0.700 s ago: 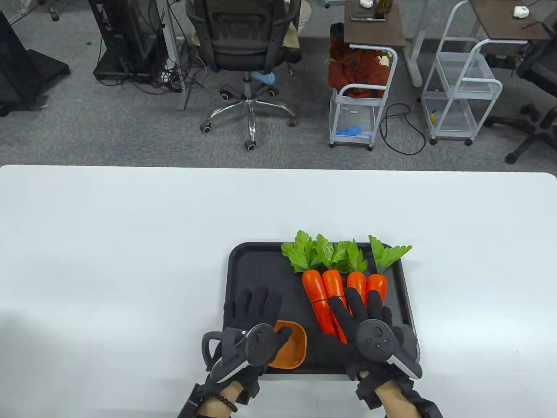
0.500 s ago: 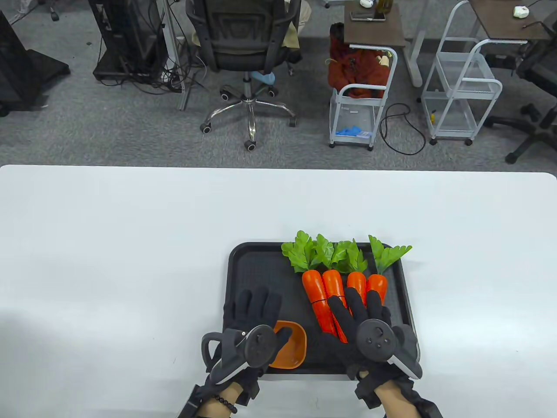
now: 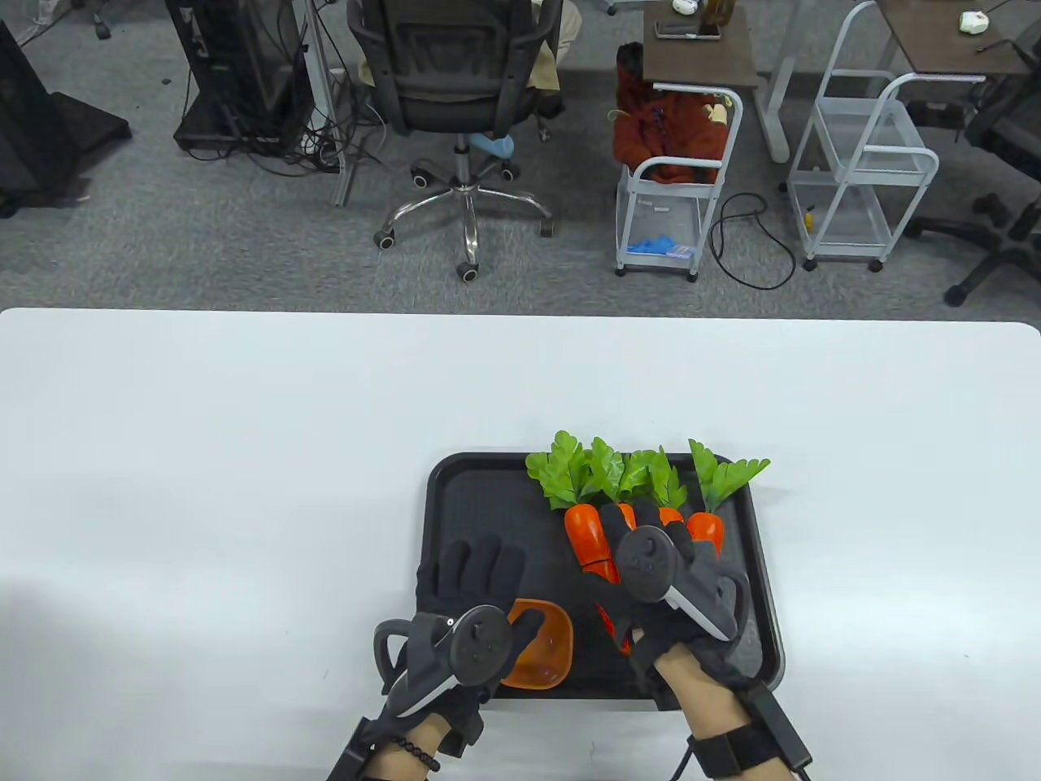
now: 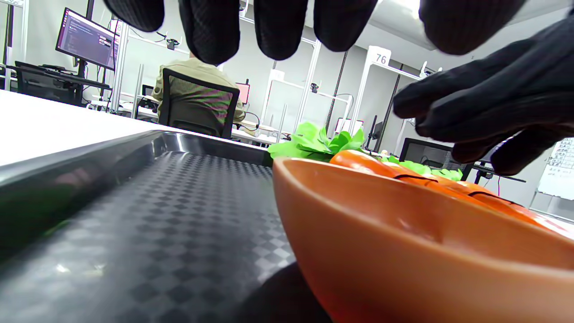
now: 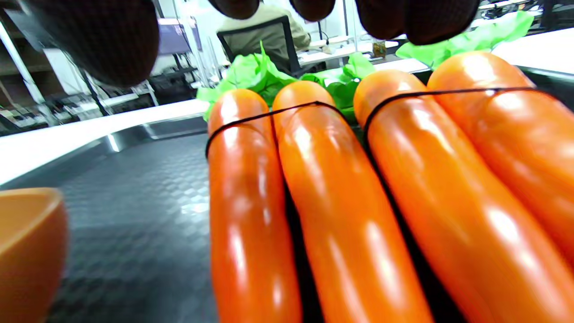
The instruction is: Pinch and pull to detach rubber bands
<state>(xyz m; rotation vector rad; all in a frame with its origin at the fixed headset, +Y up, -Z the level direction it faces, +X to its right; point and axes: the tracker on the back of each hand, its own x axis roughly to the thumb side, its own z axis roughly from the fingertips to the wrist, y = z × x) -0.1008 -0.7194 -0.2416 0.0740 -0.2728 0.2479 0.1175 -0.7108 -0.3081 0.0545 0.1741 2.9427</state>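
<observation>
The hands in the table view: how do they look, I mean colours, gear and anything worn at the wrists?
Both hands, left and right, wear black knit gloves. A dark grey tracker with a round face and a ring is strapped to the back of each. The left wrist has a dark bead bracelet; the right wrist has a black strap with a cable. The forearms are bare.

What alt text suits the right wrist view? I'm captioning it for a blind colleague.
Four glossy orange carrots lie side by side on a black tray, bound in pairs by two thin black rubber bands. Gloved fingers hang above them; an orange bowl sits at left.
</observation>
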